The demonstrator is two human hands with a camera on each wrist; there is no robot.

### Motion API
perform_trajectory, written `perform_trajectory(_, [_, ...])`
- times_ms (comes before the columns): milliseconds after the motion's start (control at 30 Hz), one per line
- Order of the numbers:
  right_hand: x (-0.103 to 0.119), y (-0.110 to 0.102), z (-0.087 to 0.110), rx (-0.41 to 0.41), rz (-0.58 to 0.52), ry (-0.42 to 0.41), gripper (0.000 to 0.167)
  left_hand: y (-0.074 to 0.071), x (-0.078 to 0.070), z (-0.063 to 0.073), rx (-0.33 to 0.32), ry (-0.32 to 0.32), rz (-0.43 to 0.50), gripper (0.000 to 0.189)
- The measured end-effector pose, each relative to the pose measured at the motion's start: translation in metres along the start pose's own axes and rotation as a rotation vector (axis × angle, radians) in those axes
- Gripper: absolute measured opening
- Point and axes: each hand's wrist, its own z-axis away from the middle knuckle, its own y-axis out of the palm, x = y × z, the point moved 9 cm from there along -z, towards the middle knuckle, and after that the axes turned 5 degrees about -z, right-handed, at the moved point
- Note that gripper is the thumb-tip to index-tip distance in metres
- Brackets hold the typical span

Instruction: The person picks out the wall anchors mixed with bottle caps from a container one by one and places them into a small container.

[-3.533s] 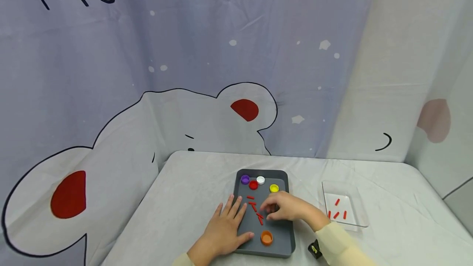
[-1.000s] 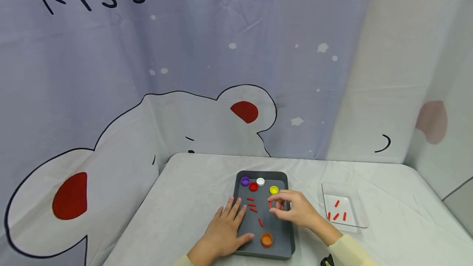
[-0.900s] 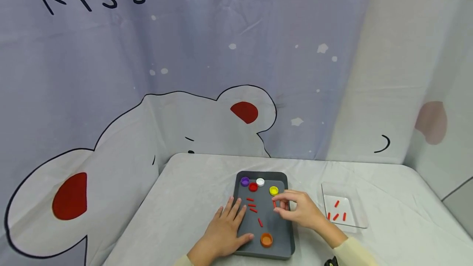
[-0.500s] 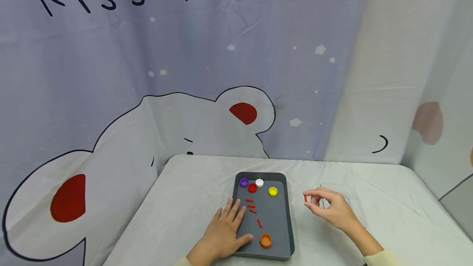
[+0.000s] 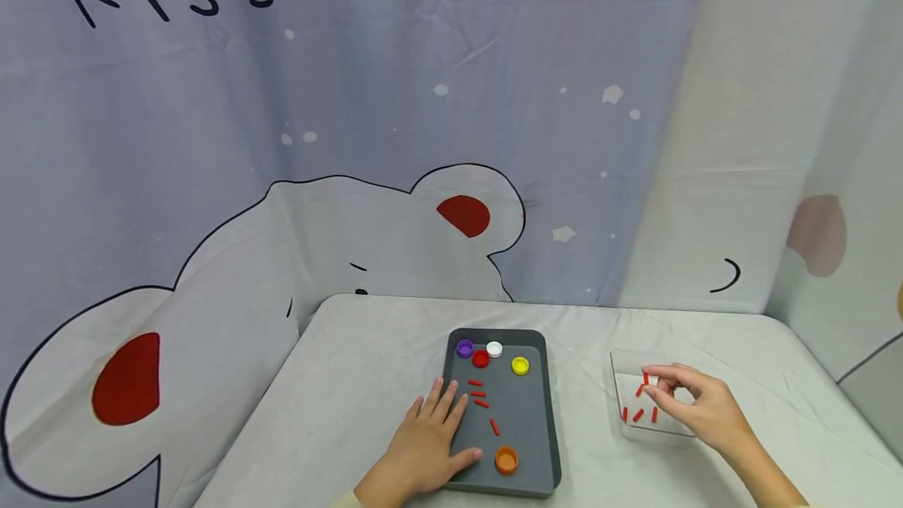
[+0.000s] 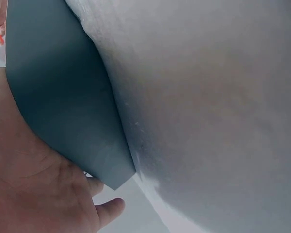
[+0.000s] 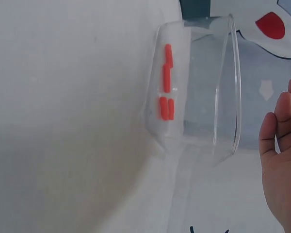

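Observation:
My right hand (image 5: 705,406) pinches a short red stick (image 5: 645,377) upright between thumb and fingertips, over the clear plastic box (image 5: 659,433). Several like red sticks (image 5: 638,415) lie on the box floor; the right wrist view shows the box's clear wall (image 7: 203,73) beside my fingers. At the left edge of the dark grey tray (image 5: 525,422), my left hand (image 5: 429,441) rests with fingers spread. Several more red sticks (image 5: 478,394) lie loose along the tray's middle. In the left wrist view the tray's underside edge (image 6: 68,97) shows above my left palm.
On the tray stand small round caps: purple (image 5: 464,349), red (image 5: 480,359), white (image 5: 494,349) and yellow (image 5: 520,366) at the far end, a larger orange one (image 5: 505,461) near the front. White cloth (image 5: 353,382) covers the table, and a printed curtain (image 5: 395,100) hangs behind.
My right hand has picked a red stick off the tray and carried it rightward over the clear box. Two sticks that lay together on the tray are now one. My left hand has stayed put.

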Motion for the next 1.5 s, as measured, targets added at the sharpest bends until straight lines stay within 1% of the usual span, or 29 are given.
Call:
perform_trajectory(100, [-0.006, -0.005, 0.002, -0.001, 0.024, 0.026, 0.026, -0.001, 0.0, 0.001, -0.003, 0.007, 0.015, 0.088])
perform_trajectory(333, [-0.021, -0.017, 0.002, -0.01, 0.092, 0.083, 0.024, -0.003, -0.001, 0.003, -0.014, 0.012, 0.003, 0.087])
perform_trajectory(633, [-0.037, -0.024, -0.003, -0.004, 0.135, 0.136, 0.025, -0.006, -0.002, 0.004, 0.019, -0.005, 0.013, 0.085])
perform_trajectory(767, [-0.044, -0.025, -0.005, 0.006, 0.137, 0.159, 0.028, -0.005, -0.001, 0.004, 0.004, 0.003, 0.008, 0.085])
perform_trajectory(900, [-0.045, -0.023, -0.006, 0.011, 0.115, 0.151, 0.029, -0.001, 0.0, 0.003, -0.016, 0.01, -0.008, 0.086])
perform_trajectory(1067, [-0.037, -0.012, -0.008, 0.043, 0.115, 0.15, 0.028, -0.002, 0.0, 0.002, -0.007, 0.009, 0.006, 0.086])
perform_trajectory(1167, [-0.028, 0.001, -0.01, 0.076, 0.101, 0.14, 0.026, -0.005, -0.001, 0.003, 0.009, 0.004, 0.016, 0.086])
perform_trajectory(1233, [-0.019, 0.012, -0.013, 0.096, 0.076, 0.114, 0.025, -0.006, -0.001, 0.004, 0.015, -0.003, 0.014, 0.086])
perform_trajectory(1300, [-0.01, 0.024, -0.015, 0.111, 0.044, 0.071, 0.024, -0.006, -0.001, 0.004, 0.025, -0.009, 0.008, 0.086])
perform_trajectory(1433, [0.002, 0.047, -0.02, 0.13, -0.017, 0.004, 0.023, -0.006, -0.001, 0.005, 0.032, -0.011, 0.007, 0.086])
perform_trajectory(1500, [0.006, 0.058, -0.022, 0.148, -0.053, -0.014, 0.023, -0.006, -0.001, 0.005, 0.032, -0.009, 0.011, 0.086])
